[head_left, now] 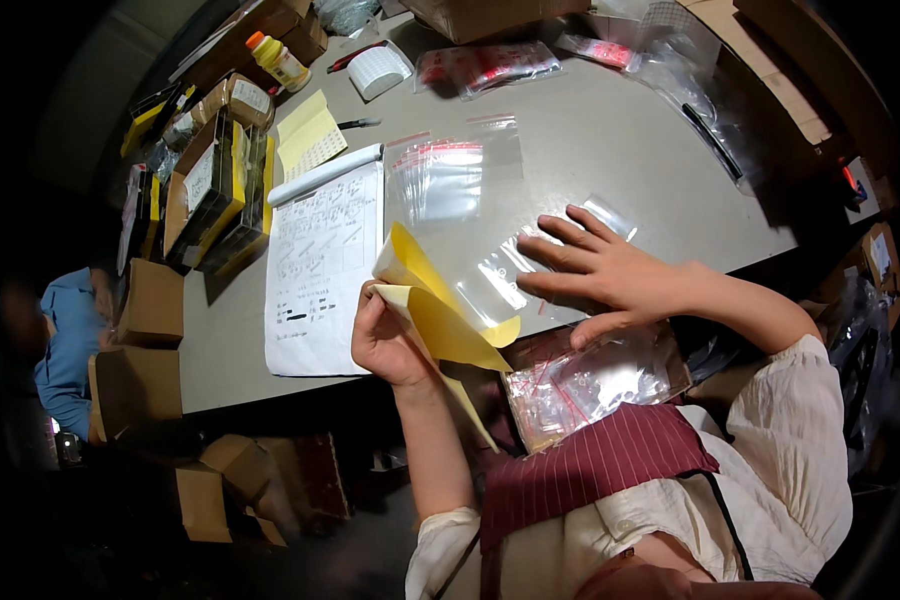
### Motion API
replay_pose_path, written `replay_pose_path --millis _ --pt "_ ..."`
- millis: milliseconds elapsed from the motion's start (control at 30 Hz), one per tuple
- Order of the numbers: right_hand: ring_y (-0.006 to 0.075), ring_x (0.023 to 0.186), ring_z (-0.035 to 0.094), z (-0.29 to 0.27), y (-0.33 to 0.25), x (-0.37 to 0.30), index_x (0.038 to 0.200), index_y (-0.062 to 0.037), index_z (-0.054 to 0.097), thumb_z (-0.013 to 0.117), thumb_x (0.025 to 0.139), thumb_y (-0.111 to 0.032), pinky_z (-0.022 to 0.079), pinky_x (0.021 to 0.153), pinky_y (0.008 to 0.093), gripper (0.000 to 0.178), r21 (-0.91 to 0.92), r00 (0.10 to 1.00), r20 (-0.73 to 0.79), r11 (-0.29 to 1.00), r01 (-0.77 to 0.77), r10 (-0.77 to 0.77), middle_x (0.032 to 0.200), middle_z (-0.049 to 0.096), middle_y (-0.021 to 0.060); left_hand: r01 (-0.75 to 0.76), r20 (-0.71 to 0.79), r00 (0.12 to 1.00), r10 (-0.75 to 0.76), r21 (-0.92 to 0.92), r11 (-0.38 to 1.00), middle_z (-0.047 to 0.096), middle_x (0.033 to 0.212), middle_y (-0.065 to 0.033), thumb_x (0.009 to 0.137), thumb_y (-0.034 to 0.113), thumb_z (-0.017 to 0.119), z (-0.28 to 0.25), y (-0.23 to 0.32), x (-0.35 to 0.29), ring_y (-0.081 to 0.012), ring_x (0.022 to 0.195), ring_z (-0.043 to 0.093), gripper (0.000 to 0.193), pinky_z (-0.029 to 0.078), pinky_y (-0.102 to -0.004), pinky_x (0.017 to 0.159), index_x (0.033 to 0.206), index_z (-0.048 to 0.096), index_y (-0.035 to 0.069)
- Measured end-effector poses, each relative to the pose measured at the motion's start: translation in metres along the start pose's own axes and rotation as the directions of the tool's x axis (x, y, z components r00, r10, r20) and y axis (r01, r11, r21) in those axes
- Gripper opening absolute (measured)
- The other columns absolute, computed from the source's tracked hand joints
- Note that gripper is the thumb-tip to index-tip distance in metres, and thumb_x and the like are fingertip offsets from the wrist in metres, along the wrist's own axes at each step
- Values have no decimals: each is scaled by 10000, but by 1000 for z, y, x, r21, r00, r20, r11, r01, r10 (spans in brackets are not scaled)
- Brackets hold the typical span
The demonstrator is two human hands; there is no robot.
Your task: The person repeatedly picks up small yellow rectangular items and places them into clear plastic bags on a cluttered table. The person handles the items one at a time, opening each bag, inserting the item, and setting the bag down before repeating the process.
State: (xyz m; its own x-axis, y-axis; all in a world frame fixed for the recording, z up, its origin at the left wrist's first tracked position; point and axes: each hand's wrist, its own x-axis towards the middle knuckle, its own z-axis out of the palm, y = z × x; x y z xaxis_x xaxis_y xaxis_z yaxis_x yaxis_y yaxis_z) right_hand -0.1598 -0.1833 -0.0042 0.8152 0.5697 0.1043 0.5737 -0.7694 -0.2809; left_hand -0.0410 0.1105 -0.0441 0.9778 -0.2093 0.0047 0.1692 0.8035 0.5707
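Observation:
Curled yellow paper sheets (455, 325) are pinched in my left hand (390, 340), with one corner hanging below the table edge. My right hand (600, 275) lies palm down with fingers spread, over small clear plastic bags (500, 285) near the table's front edge. Whatever is beneath its palm is hidden. Further back, a fanned stack of clear zip bags (445, 180) with red seal lines rests on the table. Left of it, a notepad (315, 270) with handwriting lies with its top page folded over. Below my right hand, an open box (620, 375) holds more clear bags.
A yellow sticker sheet (310, 135), a label roll (378, 72) and a bottle with an orange cap (278, 62) stand at the back left. Black-and-yellow boxes (210, 190) line the left edge. A black pen (712, 138) lies at right. Someone in blue (65, 340) is at far left.

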Motion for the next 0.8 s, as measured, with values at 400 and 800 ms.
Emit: replay_pose_path --millis 400,800 --pt "320 1063 705 -20 -10 -37 1015 24 771 729 944 -238 520 985 419 275 940 989 -148 309 145 -12 1155 742 184 32 176 982 -69 205 978 711 977 -131 908 77 570 15 -5 -10 -202 896 665 183 527 -302 849 993 664 -55" --pt "349 765 669 -39 -4 53 1067 3 635 712 967 -337 520 683 444 363 452 976 -127 886 -103 178 857 664 197 -260 274 959 67 770 582 674 958 -87 933 28 724 17 -24 -17 -162 890 623 119 490 -288 808 990 698 -73"
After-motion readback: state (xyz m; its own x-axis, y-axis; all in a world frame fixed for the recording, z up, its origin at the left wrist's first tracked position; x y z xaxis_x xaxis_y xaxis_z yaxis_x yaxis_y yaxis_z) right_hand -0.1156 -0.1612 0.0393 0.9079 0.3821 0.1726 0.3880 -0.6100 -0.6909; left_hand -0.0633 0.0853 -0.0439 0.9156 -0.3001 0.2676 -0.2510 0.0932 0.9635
